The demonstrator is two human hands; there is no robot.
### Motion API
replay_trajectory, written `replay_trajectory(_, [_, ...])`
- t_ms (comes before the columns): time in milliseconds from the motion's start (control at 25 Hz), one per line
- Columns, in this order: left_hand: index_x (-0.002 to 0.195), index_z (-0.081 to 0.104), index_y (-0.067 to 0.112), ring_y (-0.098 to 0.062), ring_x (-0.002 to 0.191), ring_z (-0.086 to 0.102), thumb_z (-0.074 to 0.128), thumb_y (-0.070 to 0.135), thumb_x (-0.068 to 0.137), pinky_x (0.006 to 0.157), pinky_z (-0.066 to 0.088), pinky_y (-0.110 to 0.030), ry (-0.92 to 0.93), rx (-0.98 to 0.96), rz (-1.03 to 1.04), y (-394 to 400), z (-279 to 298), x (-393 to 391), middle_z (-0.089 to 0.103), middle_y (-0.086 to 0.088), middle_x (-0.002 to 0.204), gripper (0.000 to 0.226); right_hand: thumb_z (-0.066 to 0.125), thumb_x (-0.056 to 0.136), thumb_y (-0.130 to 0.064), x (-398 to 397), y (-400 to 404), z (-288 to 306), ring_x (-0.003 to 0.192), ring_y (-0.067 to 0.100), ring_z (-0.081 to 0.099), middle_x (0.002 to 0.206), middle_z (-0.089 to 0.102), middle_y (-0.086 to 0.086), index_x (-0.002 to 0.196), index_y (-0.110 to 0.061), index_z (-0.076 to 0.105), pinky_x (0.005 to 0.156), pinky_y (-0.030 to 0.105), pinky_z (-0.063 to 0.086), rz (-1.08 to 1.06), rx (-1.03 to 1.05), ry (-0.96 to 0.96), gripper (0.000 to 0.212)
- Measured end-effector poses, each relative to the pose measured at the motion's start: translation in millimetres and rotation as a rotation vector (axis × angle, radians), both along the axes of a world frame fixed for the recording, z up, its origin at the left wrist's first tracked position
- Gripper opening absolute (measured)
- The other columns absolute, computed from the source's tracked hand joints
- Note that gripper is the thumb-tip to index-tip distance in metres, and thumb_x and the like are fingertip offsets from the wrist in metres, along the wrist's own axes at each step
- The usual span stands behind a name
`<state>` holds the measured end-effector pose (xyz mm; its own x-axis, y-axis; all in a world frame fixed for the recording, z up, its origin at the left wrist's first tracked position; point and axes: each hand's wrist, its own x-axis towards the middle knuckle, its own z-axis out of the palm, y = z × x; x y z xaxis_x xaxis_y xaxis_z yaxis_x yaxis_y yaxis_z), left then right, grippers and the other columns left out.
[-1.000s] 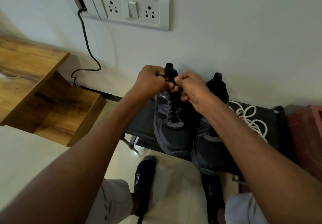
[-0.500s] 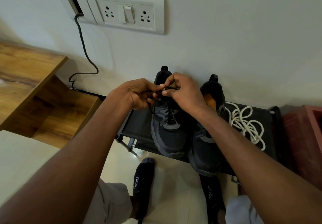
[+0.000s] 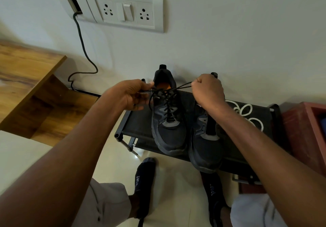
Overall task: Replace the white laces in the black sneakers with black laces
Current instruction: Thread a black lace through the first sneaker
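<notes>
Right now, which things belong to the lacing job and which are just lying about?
In the job: left sneaker, right sneaker, black lace pinched by left hand and right hand, white laces.
Lying about: socket panel, cable, wooden shelf, red box.

We see matt mesh sneakers under both hands | glossy floor tile below them | wood-grain shelf left of them

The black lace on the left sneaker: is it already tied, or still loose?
Still loose. The left hand and right hand pull the black lace ends apart, crossed above the left sneaker; no bow shows.
</notes>
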<state>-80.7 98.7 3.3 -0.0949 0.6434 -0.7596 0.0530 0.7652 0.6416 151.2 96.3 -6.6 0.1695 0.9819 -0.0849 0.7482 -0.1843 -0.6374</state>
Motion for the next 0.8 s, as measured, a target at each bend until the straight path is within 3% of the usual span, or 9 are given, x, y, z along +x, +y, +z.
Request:
replay_trajectory(80, [0.095, 0.065, 0.015, -0.026, 0.1, 0.072, 0.076, 0.032, 0.092, 0.1, 0.047, -0.047, -0.094, -0.027, 0.052, -3.5, -0.9, 0.0, 0.071, -0.004, 0.096, 0.02, 0.051, 0.09, -0.013, 6.2, 3.4, -1.7, 0.083, 0.032, 0.065, 0.093, 0.069, 0.014, 0.095, 0.0, 0.069, 0.069, 0.037, 0.053, -0.115, -0.089, 0.211, 0.022])
replay_trajectory(160, [0.092, 0.067, 0.01, -0.023, 0.102, 0.072, 0.074, 0.029, 0.094, 0.096, 0.049, -0.045, -0.214, -0.074, 0.153, -3.5, -1.3, 2.5, 0.076, -0.004, 0.098, 0.019, 0.053, 0.094, -0.005, 9.2, 3.5, 0.6, 0.067, 0.016, 0.061, 0.092, 0.066, 0.01, 0.105, 0.005, 0.068, 0.059, 0.025, 0.048, -0.223, -0.162, 0.494, 0.021])
replay_trajectory(240, [0.088, 0.066, 0.006, -0.023, 0.1, 0.071, 0.074, 0.025, 0.094, 0.095, 0.05, -0.042, -0.324, -0.096, 0.291, -2.5, -2.7, 4.0, 0.075, -0.007, 0.082, 0.021, 0.052, 0.099, 0.001, 11.1, 1.2, 6.9, 0.05, 0.003, 0.053, 0.087, 0.068, 0.005, 0.096, -0.002, 0.067, 0.043, 0.018, 0.036, -0.304, -0.247, 0.748, 0.016])
replay_trajectory(320, [0.085, 0.063, 0.008, -0.022, 0.097, 0.069, 0.074, 0.023, 0.094, 0.1, 0.05, -0.042, -0.363, -0.073, 0.337, -2.9, -3.5, 7.6, 0.067, -0.004, 0.067, 0.02, 0.053, 0.101, -0.001, 14.0, 1.7, 8.9, 0.058, 0.003, 0.053, 0.087, 0.071, 0.002, 0.086, -0.011, 0.067, 0.045, 0.018, 0.03, -0.289, -0.289, 0.875, 0.023])
replay_trajectory(400, [0.084, 0.06, 0.013, -0.019, 0.088, 0.068, 0.073, 0.027, 0.095, 0.094, 0.049, -0.038, -0.22, -0.026, 0.172, -4.0, -2.6, 10.5, 0.059, 0.001, 0.068, 0.022, 0.056, 0.101, -0.004, 15.2, 1.6, 10.9, 0.063, 0.004, 0.057, 0.086, 0.074, 0.0, 0.086, -0.015, 0.067, 0.05, 0.019, 0.031, -0.206, -0.261, 0.883, 0.022])
replay_trajectory(480, [0.087, 0.06, 0.015, -0.016, 0.077, 0.066, 0.076, 0.032, 0.093, 0.081, 0.046, -0.036, 0.042, 0.071, -0.025, -5.7, 0.9, 10.5, 0.056, 0.001, 0.074, 0.024, 0.06, 0.099, -0.001, 14.0, 0.7, 13.8, 0.064, 0.007, 0.061, 0.086, 0.077, 0.002, 0.097, -0.016, 0.063, 0.049, 0.02, 0.033, -0.118, -0.206, 0.899, 0.015])
replay_trajectory(600, [0.094, 0.067, 0.012, -0.018, 0.075, 0.063, 0.077, 0.033, 0.092, 0.075, 0.045, -0.036, 0.308, 0.214, -0.213, -8.7, 6.1, 9.7, 0.062, -0.003, 0.083, 0.024, 0.056, 0.096, 0.003, 12.1, 0.7, 21.2, 0.061, 0.011, 0.056, 0.084, 0.072, 0.006, 0.102, -0.016, 0.055, 0.046, 0.021, 0.031, -0.045, -0.274, 1.187, 0.02])
replay_trajectory(680, [0.09, 0.064, 0.013, -0.017, 0.073, 0.065, 0.07, 0.034, 0.098, 0.073, 0.044, -0.034, 0.337, 0.228, -0.205, -9.1, 5.8, 10.5, 0.06, -0.002, 0.077, 0.024, 0.054, 0.094, -0.002, 11.2, 0.3, 22.8, 0.059, 0.01, 0.05, 0.081, 0.064, 0.005, 0.099, -0.016, 0.052, 0.046, 0.021, 0.028, -0.039, -0.409, 1.437, 0.016])
replay_trajectory(800, [0.083, 0.055, 0.02, -0.015, 0.07, 0.066, 0.051, 0.034, 0.108, 0.071, 0.046, -0.034, 0.07, 0.052, 0.016, -5.4, 3.8, 4.8, 0.048, 0.004, 0.06, 0.029, 0.054, 0.096, -0.01, 13.7, 3.3, 15.4, 0.054, 0.009, 0.041, 0.074, 0.053, 0.002, 0.09, -0.015, 0.049, 0.045, 0.022, 0.027, -0.143, -0.461, 1.616, 0.01])
